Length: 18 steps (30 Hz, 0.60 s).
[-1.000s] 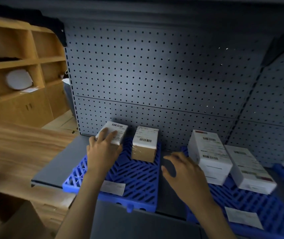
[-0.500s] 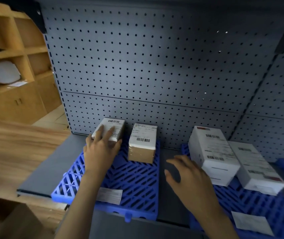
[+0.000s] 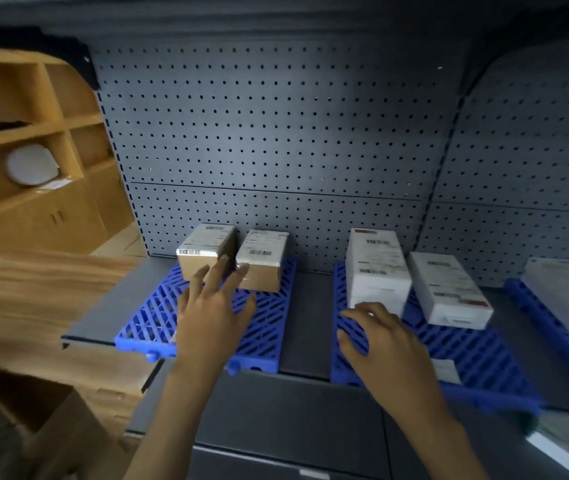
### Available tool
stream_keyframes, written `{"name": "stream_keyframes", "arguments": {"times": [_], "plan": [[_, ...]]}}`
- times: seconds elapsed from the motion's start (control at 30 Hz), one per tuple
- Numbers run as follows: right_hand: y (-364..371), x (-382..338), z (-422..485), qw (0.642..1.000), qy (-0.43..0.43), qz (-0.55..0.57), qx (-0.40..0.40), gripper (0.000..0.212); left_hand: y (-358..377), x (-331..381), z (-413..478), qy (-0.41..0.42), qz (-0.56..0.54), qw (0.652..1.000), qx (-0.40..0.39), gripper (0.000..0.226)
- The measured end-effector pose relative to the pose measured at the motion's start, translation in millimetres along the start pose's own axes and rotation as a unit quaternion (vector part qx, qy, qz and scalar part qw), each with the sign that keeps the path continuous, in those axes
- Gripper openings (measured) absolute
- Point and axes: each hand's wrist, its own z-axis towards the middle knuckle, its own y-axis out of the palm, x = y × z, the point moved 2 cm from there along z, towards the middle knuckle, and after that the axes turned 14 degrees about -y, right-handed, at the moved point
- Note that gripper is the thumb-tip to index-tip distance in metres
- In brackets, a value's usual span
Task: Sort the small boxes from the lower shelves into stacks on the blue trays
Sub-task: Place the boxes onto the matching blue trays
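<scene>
1. Forearms, both bare, are coming in from the lower edge and stretching toward a grey shelf (image 3: 310, 323).
2. Left hand (image 3: 212, 317) is hovering palm down over the left blue tray (image 3: 269, 323). Its fingers (image 3: 220, 268) are lying straight and spread and are holding nothing. The fingertips are overlapping the front faces of two brown boxes; whether they are touching cannot be told.
3. Right hand (image 3: 380, 337) is hovering over the front of the middle blue tray (image 3: 484, 351). Its fingers are bending loosely and gripping nothing, just in front of the tall white box (image 3: 376, 268).
4. Three lattice trays are sitting side by side on the shelf with bare grey strips between them. The right blue tray (image 3: 534, 306) is running partly out of view.
5. Task boxes are standing as follows.
   - The tall white box and the flat white box (image 3: 449, 289) are sitting just beside each other at the back of the middle tray.
   - The far white box (image 3: 567, 292) is lying on the right tray.
   - The left brown box (image 3: 205, 251) and the right brown box (image 3: 264, 261) are standing close together at the back of the left tray. Each is bearing a white barcode label on top.
6. Surroundings:
   - A perforated grey back panel (image 3: 276, 133) is rising behind the shelf.
   - A wooden cabinet (image 3: 34, 216) is standing at the left, with a white rounded object (image 3: 32, 166) in one cubby.
   - A white label (image 3: 445, 370) is lying on the middle tray beside the right wrist.
</scene>
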Motion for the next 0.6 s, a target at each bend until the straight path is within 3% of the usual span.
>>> {"name": "stream_keyframes", "arguments": {"times": [0.33, 0.6], "plan": [[-68.7, 42.3, -159.7, 0.999, 0.045, -0.004, 0.0, 0.032, -21.5, 102.8, -165.0, 0.057, -0.019, 0.996, -0.061, 0.049], [-106.8, 98.2, -309.1, 0.99, 0.141, 0.02, -0.006, 0.032, -21.9, 190.5, -285.7, 0.103, -0.039, 0.984, -0.137, 0.049]]}}
